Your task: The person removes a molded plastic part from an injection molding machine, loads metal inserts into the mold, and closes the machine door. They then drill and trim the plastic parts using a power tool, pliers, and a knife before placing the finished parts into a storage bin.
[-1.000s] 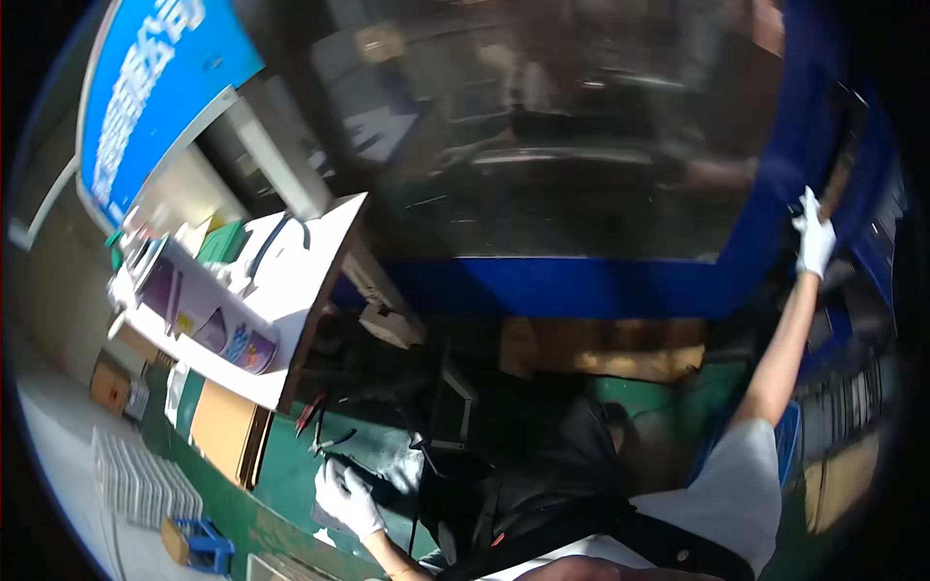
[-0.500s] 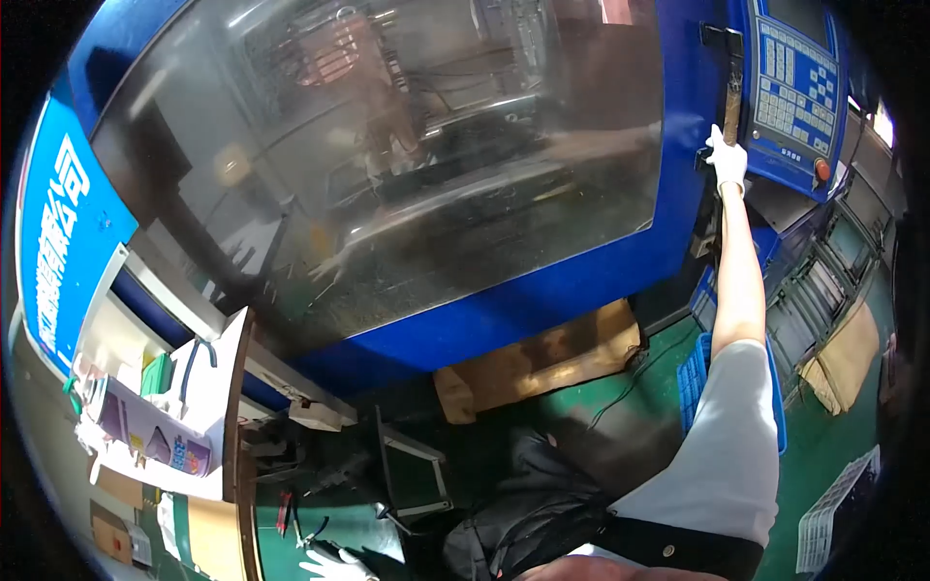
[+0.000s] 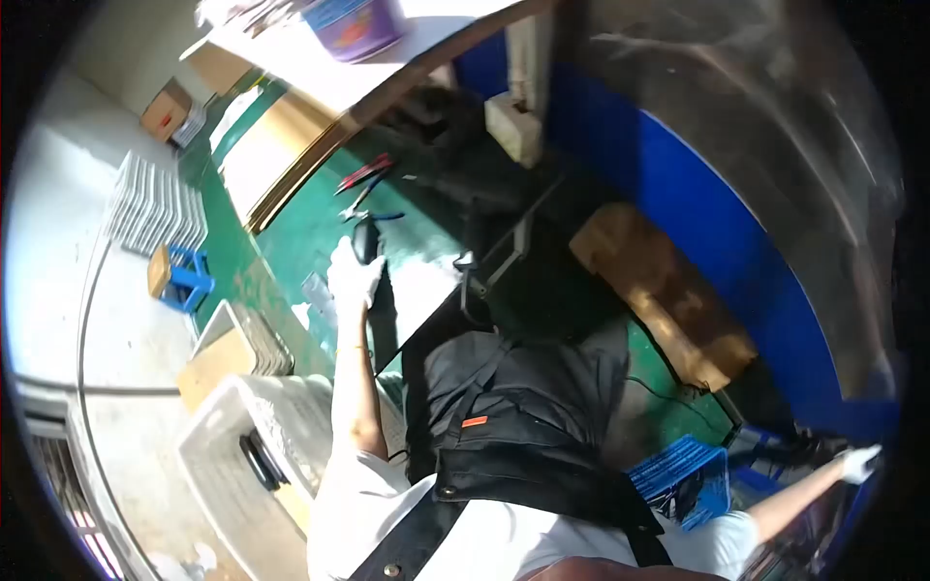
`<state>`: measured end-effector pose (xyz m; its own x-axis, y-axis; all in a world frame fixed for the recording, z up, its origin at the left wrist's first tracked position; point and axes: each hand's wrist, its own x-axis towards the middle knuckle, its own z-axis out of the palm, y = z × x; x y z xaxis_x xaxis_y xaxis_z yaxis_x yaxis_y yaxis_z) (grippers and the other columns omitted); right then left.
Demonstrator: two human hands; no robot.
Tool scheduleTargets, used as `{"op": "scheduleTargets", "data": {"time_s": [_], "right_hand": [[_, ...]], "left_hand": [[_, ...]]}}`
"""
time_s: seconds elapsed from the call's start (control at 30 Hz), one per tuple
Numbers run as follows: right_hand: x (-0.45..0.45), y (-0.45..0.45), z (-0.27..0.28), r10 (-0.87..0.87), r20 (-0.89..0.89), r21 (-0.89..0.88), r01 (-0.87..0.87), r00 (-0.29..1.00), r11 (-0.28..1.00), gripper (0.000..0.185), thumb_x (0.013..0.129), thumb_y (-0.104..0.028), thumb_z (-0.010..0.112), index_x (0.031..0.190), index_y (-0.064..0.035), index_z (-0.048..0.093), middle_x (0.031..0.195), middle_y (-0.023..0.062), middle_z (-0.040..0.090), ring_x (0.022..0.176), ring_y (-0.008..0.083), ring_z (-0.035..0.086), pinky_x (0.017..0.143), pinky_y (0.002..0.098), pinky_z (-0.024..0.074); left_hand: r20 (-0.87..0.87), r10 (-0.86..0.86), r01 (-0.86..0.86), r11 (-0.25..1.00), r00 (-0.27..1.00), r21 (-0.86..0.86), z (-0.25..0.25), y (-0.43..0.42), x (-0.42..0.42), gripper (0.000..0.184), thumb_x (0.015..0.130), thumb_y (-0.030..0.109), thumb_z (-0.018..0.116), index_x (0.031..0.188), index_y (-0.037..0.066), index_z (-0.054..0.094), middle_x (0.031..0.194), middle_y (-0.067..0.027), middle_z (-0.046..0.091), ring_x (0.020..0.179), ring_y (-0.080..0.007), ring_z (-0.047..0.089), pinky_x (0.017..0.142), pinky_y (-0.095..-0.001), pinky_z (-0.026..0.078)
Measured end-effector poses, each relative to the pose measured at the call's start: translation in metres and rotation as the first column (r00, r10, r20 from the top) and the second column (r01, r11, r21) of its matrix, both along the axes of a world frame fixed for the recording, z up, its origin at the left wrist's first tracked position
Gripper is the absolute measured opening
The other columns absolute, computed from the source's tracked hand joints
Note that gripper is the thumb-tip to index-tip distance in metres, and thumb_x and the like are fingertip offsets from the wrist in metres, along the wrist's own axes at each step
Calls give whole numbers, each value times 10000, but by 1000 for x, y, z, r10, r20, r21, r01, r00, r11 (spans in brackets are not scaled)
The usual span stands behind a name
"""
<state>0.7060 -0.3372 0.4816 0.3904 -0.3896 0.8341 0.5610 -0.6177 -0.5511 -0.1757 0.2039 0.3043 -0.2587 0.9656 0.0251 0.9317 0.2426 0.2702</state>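
Observation:
My left hand (image 3: 354, 276), in a white glove, hovers over the green floor, thumb apart from the fingers. A dark rounded shape shows between thumb and fingers; I cannot tell whether it is an object or a shadow. Just beyond the fingertips lie pliers with blue handles (image 3: 373, 214) and a red-handled tool (image 3: 364, 173). At the far right my gloved right hand (image 3: 860, 465) reaches to the edge of the blue machine door (image 3: 736, 218). Its fingers look closed where the door handle was, though the handle itself is lost in the dark rim.
A white-topped table (image 3: 446, 34) carries a purple tub (image 3: 354, 27). Around me stand a grey plastic bin (image 3: 218, 484), a blue stool (image 3: 189, 281), stacked white trays (image 3: 155, 203), a blue basket (image 3: 688, 474) and a brown cardboard piece (image 3: 668, 300). A cable (image 3: 668, 387) crosses the floor.
The view has swung left and down, putting the machine at the right. My left hand has come closer to the pliers. My right arm stays stretched to the machine door.

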Motion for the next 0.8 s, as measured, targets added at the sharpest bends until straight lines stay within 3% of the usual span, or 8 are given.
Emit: {"op": "scheduleTargets", "data": {"time_s": [0.1, 0.17, 0.2, 0.27, 0.37, 0.43, 0.6, 0.8], "right_hand": [[-160, 143, -133, 411, -301, 160, -379, 861, 912, 206, 889, -179, 570, 844, 6, 651, 751, 76, 630, 636, 164, 588, 521, 285, 498], [-262, 236, -271, 697, -588, 59, -838, 410, 543, 163, 903, -171, 526, 913, -36, 617, 811, 20, 586, 701, 122, 557, 567, 262, 470], [-364, 300, -278, 760, -644, 629, -628, -90, 458, 185, 918, -204, 530, 925, -39, 614, 814, 19, 577, 706, 147, 561, 621, 284, 485], [-488, 393, -284, 580, -755, 425, -901, -304, 81, 491, 870, -255, 631, 1252, 30, 516, 1246, 177, 558, 1110, 294, 547, 966, 368, 430], [-606, 493, -251, 509, -837, 246, -969, -199, 25, 841, 785, -438, 712, 1393, 23, 359, 1441, 247, 347, 1354, 368, 306, 1112, 440, 255], [-657, 545, -253, 440, -897, 46, -981, 43, 189, 866, 746, -414, 742, 1414, -27, 350, 1488, 243, 258, 1325, 365, 368, 1024, 390, 394], [-680, 564, -244, 393, -918, 100, -929, 52, 357, 896, 659, -389, 773, 1358, 16, 387, 1396, 288, 377, 1342, 362, 327, 1106, 465, 264], [-628, 523, -235, 385, -804, 560, -795, -453, 235, 643, 690, -265, 741, 1216, -9, 475, 974, 191, 634, 819, 277, 661, 763, 404, 547]], "left_hand": [[54, -72, 72, 997, 996, 10, -15, 2, -28, 875, 733, 483, 710, 1390, 9, 377, 1343, -231, 457, 1237, -375, 457, 1034, -408, 377], [101, -199, 195, 979, 975, 54, -15, 0, -42, 872, 722, 479, 722, 1384, 16, 392, 1335, -233, 461, 1232, -374, 462, 1032, -415, 380], [87, -201, 197, 979, 976, 52, -9, -1, -45, 872, 722, 479, 722, 1384, 16, 392, 1335, -233, 461, 1232, -374, 462, 1032, -415, 380], [72, -384, 378, 922, 920, 87, 11, -13, -38, 850, 704, 467, 737, 1356, 21, 424, 1321, -224, 473, 1194, -374, 486, 1009, -420, 397], [38, -551, 550, 835, 834, 35, 34, -21, -19, 824, 688, 459, 745, 1327, 30, 453, 1311, -215, 483, 1153, -377, 505, 983, -423, 412], [21, -680, 679, 728, 733, -92, 40, -26, -9, 795, 674, 456, 748, 1297, 42, 478, 1305, -207, 490, 1109, -383, 521, 955, -423, 427], [-2, -816, 812, 577, 579, -91, 19, -18, -7, 750, 677, 463, 735, 1267, 64, 501, 1301, -195, 496, 1056, -389, 530, 918, -426, 441], [-166, -910, 922, 387, 379, -13, 8, 5, -4, 733, 718, 500, 692, 1280, 76, 491, 1290, -185, 503, 1092, -397, 527, 913, -449, 444]]}}
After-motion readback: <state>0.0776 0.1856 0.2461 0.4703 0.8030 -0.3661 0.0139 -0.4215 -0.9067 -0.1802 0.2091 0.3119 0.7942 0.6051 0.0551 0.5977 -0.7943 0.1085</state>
